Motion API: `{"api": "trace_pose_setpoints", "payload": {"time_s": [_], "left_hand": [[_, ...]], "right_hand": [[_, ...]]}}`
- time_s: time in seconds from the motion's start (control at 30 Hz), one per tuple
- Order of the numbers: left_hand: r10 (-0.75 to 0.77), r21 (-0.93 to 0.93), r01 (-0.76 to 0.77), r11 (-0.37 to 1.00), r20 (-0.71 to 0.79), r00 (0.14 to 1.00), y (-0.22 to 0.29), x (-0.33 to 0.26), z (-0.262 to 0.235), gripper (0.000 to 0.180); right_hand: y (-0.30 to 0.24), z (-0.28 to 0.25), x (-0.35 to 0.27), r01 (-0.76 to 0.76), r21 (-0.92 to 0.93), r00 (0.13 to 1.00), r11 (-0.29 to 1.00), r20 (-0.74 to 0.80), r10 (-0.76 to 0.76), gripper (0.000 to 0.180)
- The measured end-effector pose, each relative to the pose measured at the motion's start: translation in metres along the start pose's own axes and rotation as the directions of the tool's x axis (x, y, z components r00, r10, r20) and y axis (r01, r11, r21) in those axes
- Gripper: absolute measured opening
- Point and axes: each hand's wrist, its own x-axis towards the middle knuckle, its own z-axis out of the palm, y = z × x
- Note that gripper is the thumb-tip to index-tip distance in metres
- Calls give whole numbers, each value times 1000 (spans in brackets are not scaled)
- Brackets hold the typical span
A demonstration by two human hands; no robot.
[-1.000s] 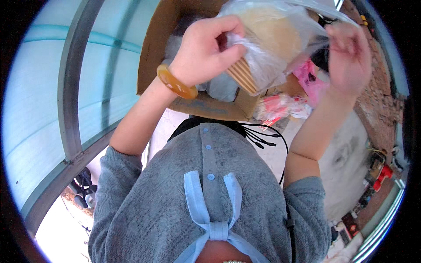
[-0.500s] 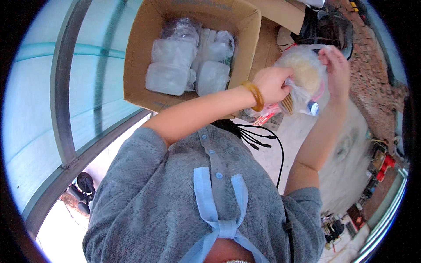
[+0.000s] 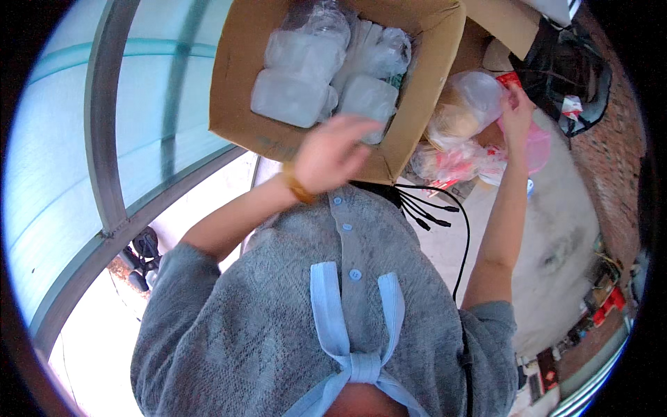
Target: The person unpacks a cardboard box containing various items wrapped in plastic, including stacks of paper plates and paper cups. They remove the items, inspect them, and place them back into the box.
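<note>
My left hand, with an amber bangle at its wrist, is over the near edge of an open cardboard box. Motion blurs its fingers, but they look apart with nothing between them. Inside the box sit several clear plastic containers in wrapping, partly covered by the hand at the near right. To the right of the box, my right hand pinches the edge of a clear plastic bag with tan contents. Just below lie more clear and red plastic packages.
A black bag stands at the far right beside a brick surface. Black cables hang at the near side of the box. A metal-framed translucent panel runs along the left. Pink plastic lies by my right forearm.
My left hand has let go of the plastic bag and moved left to the box's near edge. My right hand stays at the bag, which now sits lower among the packages. The view has shifted.
</note>
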Motion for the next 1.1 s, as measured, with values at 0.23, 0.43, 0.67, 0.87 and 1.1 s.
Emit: {"api": "trace_pose_setpoints", "payload": {"time_s": [0.23,0.43,0.67,0.87,1.1], "left_hand": [[-287,190,435,880,-518,806,-96,-64,-74,26],[-413,404,634,659,-511,754,-92,-54,-69,24],[-295,430,580,692,-564,771,-99,-69,-73,15],[-308,354,586,729,-595,742,-99,-62,-71,14],[-310,368,565,738,-559,769,-99,-65,-77,13]], "right_hand": [[-226,54,15,305,181,917,935,210,-340,22],[-202,265,-25,331,-341,336,880,914,228,44],[-200,279,-122,61,-547,785,835,544,298,74],[-156,286,-142,-423,-405,849,811,134,511,66],[-179,257,-88,-835,78,500,544,522,691,35]]}}
